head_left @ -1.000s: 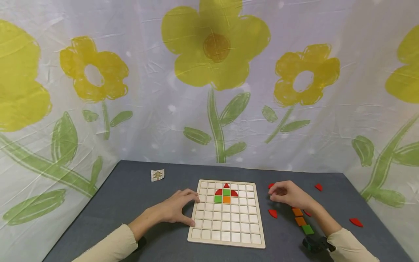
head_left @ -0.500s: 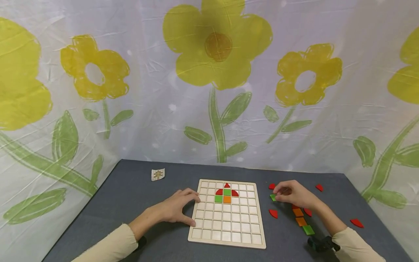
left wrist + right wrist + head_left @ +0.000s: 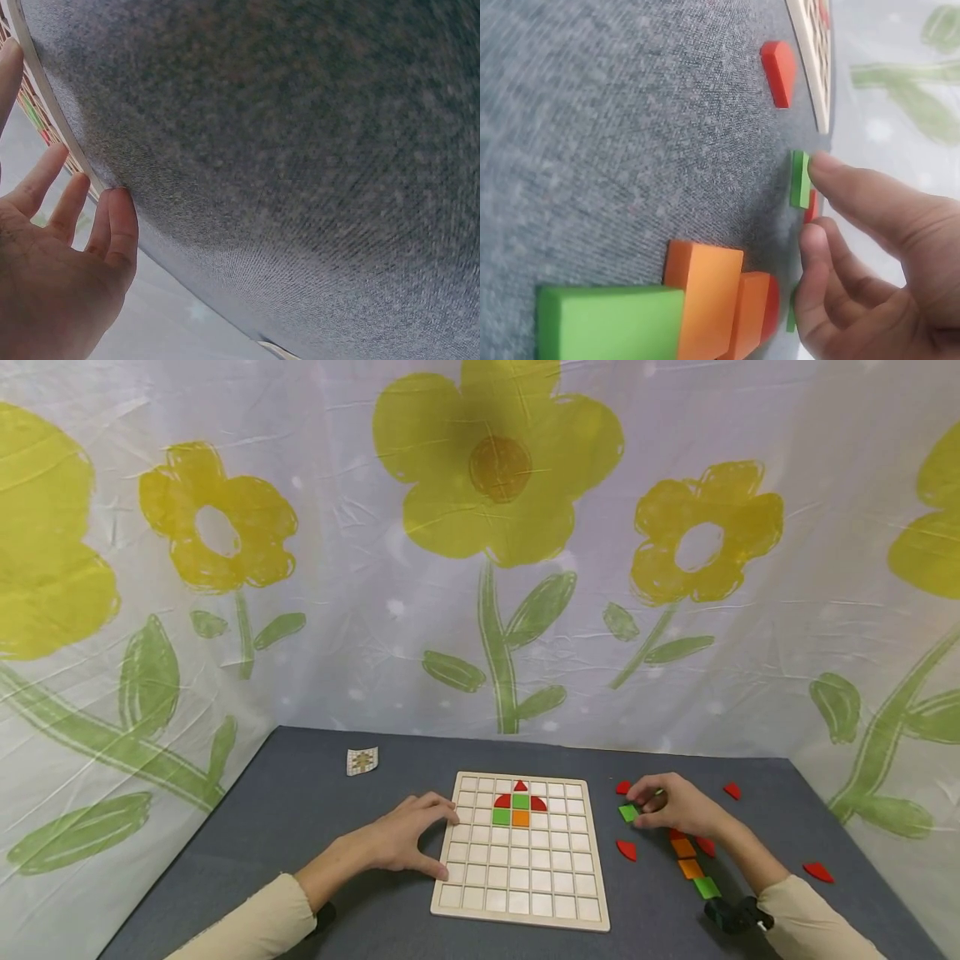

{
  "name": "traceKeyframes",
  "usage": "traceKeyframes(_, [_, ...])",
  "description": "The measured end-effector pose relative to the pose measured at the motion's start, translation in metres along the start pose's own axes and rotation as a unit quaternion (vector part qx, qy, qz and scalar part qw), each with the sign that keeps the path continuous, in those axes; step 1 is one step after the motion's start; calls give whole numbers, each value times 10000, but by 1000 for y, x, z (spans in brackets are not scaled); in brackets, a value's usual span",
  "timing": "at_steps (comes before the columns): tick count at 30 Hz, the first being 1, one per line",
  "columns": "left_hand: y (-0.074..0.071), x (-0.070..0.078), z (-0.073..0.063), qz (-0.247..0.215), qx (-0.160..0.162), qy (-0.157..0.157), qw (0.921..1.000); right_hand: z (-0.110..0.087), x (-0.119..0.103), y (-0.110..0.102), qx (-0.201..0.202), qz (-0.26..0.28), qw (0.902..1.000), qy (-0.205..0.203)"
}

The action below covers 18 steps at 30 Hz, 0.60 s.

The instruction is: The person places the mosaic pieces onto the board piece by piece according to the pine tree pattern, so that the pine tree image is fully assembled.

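Note:
In the head view my left hand [image 3: 408,835] rests at the left edge of a pale wooden grid board [image 3: 517,914], thumb and fingers spread; the left wrist view shows its fingers [image 3: 124,225] extended along the rim. To the right of the board, my right hand [image 3: 678,806] is over the table, thumb and fingertips apart. A green square tile [image 3: 628,812] lies right at its fingertips, and one fingertip overlaps it in the right wrist view. Another bit of green [image 3: 791,311] shows behind the fingers there. The board bears red [image 3: 538,804], green [image 3: 501,817] and orange [image 3: 520,818] pieces.
Orange tiles [image 3: 689,868] and a green tile [image 3: 707,887] form a row below my right wrist. Loose red pieces [image 3: 626,850] lie around, including a far-right one [image 3: 818,872]. A small patterned card [image 3: 362,761] lies at the back left. A flowered curtain [image 3: 315,568] hangs behind.
My right hand has shifted slightly right and its fingertips have parted. The green square tile has come into view beside them. The left hand keeps its place on the board.

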<state>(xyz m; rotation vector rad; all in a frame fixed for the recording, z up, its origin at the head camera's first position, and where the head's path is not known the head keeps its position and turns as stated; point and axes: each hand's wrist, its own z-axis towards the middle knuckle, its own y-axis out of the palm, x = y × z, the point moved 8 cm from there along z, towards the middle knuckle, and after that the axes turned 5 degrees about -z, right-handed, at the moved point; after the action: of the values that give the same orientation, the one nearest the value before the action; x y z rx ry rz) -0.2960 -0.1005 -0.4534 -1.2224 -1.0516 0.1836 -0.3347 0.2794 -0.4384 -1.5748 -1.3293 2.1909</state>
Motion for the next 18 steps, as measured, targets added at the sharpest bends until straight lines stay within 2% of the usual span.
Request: traceKeyframes(18, [0, 2, 0, -64, -43, -48, 10000, 5, -1, 8, -28, -566, 9982, 171])
